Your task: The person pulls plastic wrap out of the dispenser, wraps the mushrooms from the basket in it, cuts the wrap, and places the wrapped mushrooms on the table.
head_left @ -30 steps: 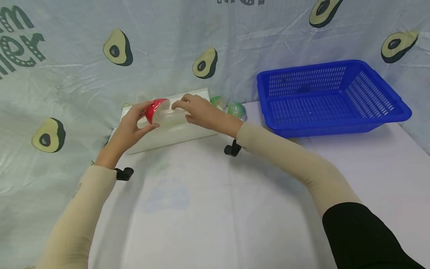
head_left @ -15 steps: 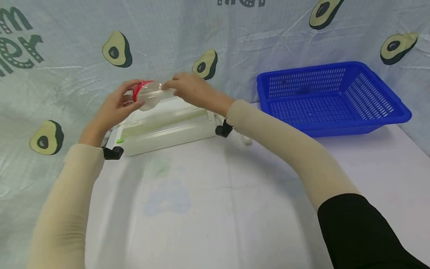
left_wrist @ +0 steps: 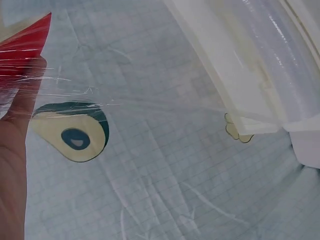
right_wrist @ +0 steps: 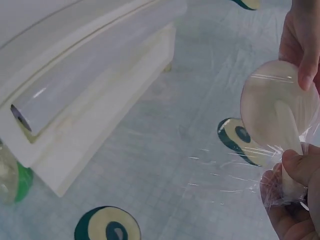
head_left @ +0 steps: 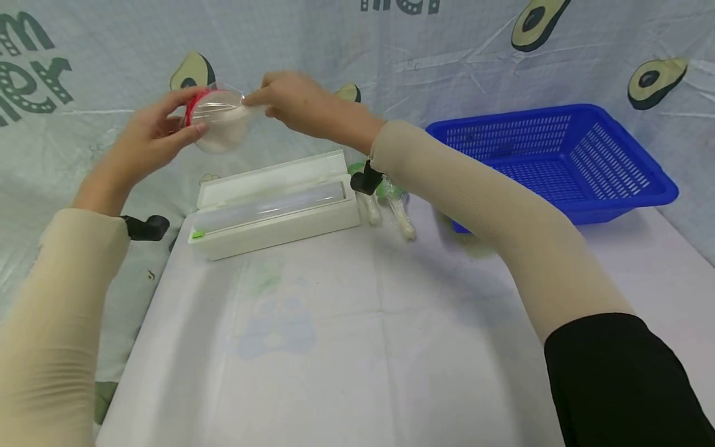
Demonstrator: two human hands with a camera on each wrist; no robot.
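Observation:
A toy mushroom (head_left: 220,127) with a red cap and pale stem is held up before the back cloth, clear film around it. My left hand (head_left: 142,143) grips its cap edge from the left, thumb below; the red cap (left_wrist: 22,47) shows at that wrist view's upper left. My right hand (head_left: 298,105) pinches the stem (right_wrist: 287,120) and the film gathered on it between thumb and fingers. Below stands a white cling film dispenser (head_left: 285,230), lid up, with a film roll (head_left: 268,210) inside. Loose film trails from the mushroom in both wrist views.
Right of the dispenser lie two green-topped, film-wrapped things with pale stems, one wrapped green mushroom (head_left: 401,217) nearer. A blue plastic basket (head_left: 614,205) stands at the back right. A green slider (head_left: 198,234) sits on the dispenser's left end. Avocado-print cloth (head_left: 128,74) hangs behind.
Both hands have lifted the mushroom up and left, away from over the dispenser. The film is now drawn over the cap toward the stem, and the roll has come into view.

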